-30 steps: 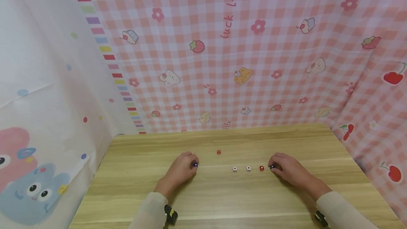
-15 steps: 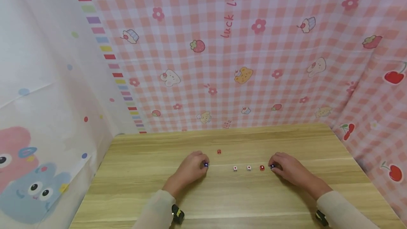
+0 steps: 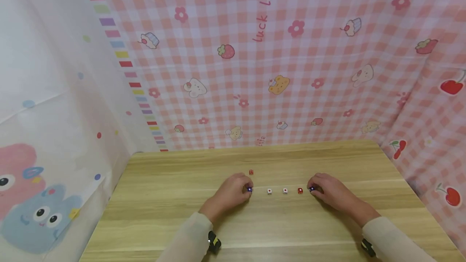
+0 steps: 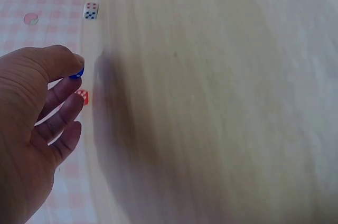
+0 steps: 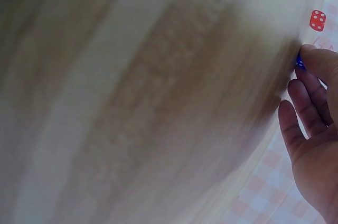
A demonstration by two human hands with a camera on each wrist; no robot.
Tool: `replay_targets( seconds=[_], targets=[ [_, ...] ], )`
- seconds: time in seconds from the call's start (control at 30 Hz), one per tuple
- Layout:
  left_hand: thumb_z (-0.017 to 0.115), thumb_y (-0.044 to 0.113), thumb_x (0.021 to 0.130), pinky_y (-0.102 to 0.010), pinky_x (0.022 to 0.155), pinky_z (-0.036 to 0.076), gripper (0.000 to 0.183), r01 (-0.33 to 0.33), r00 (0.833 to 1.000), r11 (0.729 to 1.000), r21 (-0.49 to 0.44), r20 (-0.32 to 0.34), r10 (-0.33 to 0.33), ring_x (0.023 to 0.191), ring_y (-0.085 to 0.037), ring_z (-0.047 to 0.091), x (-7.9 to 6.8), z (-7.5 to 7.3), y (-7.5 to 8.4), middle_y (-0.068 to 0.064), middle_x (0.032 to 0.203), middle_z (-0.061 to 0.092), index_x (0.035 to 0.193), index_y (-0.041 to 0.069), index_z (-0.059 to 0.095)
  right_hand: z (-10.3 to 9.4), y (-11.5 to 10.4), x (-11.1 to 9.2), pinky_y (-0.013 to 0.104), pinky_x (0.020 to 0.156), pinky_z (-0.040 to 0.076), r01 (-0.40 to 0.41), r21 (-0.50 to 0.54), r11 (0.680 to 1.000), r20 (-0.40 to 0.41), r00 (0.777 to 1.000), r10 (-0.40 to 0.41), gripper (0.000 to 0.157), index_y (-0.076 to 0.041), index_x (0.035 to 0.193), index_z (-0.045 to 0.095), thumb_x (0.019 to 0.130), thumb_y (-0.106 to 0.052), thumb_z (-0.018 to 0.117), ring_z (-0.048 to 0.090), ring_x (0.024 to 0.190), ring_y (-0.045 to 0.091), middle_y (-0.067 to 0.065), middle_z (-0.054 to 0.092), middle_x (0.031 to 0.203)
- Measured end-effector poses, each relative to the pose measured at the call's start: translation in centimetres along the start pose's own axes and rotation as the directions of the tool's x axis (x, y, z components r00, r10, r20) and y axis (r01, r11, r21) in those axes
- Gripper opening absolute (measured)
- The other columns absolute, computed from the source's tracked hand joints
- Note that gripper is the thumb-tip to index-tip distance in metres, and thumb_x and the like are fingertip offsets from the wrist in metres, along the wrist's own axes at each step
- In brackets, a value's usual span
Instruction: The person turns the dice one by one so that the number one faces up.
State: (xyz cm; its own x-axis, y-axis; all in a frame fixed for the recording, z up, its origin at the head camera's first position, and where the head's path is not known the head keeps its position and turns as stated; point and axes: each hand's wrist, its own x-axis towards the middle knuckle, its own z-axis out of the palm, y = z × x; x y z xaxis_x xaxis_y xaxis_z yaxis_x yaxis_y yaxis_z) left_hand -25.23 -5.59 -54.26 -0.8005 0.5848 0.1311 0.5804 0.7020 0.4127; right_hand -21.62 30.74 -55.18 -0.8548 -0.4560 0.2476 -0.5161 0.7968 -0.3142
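Between thumb and index finger, my left hand (image 3: 233, 191) pinches a blue die (image 4: 77, 74), just left of the row of dice in the head view. At the row's right end my right hand (image 3: 330, 189) pinches another blue die (image 5: 300, 61). Between the hands stand a white die (image 3: 269, 191), a second white die (image 3: 285, 191) and a red die (image 3: 300, 191), spaced apart in a line. The red die is close beside the right hand's blue one. Another red die (image 3: 251, 172) lies farther back, just beyond the left fingertips.
The dice are on a wood-grain table (image 3: 291, 229). A pink checked cloth (image 3: 247, 72) hangs behind its back edge, and a white printed cloth (image 3: 65, 112) hangs on the left. Each wrist wears a dark strap, one being the left strap (image 3: 214, 242).
My left hand has moved right with its blue die, toward the nearer white die. The right hand has stayed in place on its blue die.
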Motion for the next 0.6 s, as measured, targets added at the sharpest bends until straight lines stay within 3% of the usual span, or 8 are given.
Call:
replay_targets(
  seconds=[0.33,0.6],
  targets=[
    [0.078,0.015,0.089,-0.025,0.088,0.054,0.007,-0.022,0.999,1.000,0.014,0.036,0.021,0.090,-0.007,0.059,0.8,0.4,1.3,0.005,0.096,0.069,0.095,0.014,0.074,0.0,0.1,0.0,0.037,0.081,0.056,-0.008,0.001,1.000,0.004,1.000,0.008,0.018,-0.020,0.095,0.070,0.086,-0.008,0.081,0.061,0.090,0.008,-0.010,0.065,0.095],
    [0.078,0.015,0.089,-0.023,0.082,0.053,0.007,-0.037,0.998,0.998,0.058,0.044,0.035,0.084,-0.006,0.055,0.8,0.8,1.4,0.006,0.092,0.066,0.094,0.015,0.073,-0.1,-0.1,0.0,0.037,0.081,0.056,-0.014,-0.001,1.000,-0.008,1.000,0.014,0.019,-0.020,0.094,0.070,0.086,-0.007,0.081,0.062,0.090,0.008,-0.010,0.065,0.096]
  ],
)
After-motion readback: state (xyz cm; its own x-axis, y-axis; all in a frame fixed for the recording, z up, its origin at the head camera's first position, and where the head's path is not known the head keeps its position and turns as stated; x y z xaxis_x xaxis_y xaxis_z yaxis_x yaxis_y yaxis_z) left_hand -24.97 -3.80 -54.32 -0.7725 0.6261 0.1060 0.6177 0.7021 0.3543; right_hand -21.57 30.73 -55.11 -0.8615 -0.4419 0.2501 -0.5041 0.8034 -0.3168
